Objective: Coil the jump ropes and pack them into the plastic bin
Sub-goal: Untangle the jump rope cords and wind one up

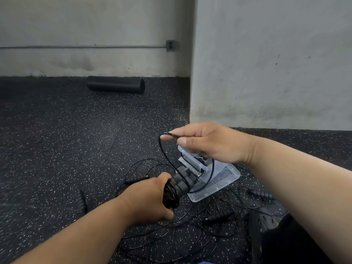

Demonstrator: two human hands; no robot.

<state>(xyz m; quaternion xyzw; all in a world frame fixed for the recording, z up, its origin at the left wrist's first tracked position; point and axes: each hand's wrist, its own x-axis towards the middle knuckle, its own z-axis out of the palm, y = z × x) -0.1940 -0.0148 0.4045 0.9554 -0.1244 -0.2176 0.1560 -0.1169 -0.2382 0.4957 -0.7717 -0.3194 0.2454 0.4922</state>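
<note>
your left hand (152, 197) is clenched around a pair of black ribbed jump rope handles (181, 185), held together with their tips pointing toward 1 o'clock, just over the near corner of the bin. your right hand (207, 143) sits above and toward 1 o'clock from the left one, pinching the thin black cord (165, 155) between thumb and forefinger; its other fingers are curled under. from that pinch the cord drops in a curve to the handle tips, and a second strand loops down past your right palm and swings back to the handles at about 5 o'clock of the bin.

the clear plastic bin (224, 180) rests on the speckled black rubber floor (57, 140), right under your right hand, at 3 o'clock from the gripped handles. something black lies inside it near the far end, too hidden by your hand to name.

more jump ropes lie loose on the floor around the bin: a tangle of thin cords (190, 231) at 6 o'clock of it, one ribbed handle (219, 217) at 6 o'clock, another (260, 194) at 4 o'clock, one (136, 180) just past your left knuckles at 9 o'clock of the bin, and one (82, 201) further out at 8 o'clock.

well apart, at 11 o'clock, a black foam roller (116, 84) lies against the foot of the grey wall (266, 63).
</note>
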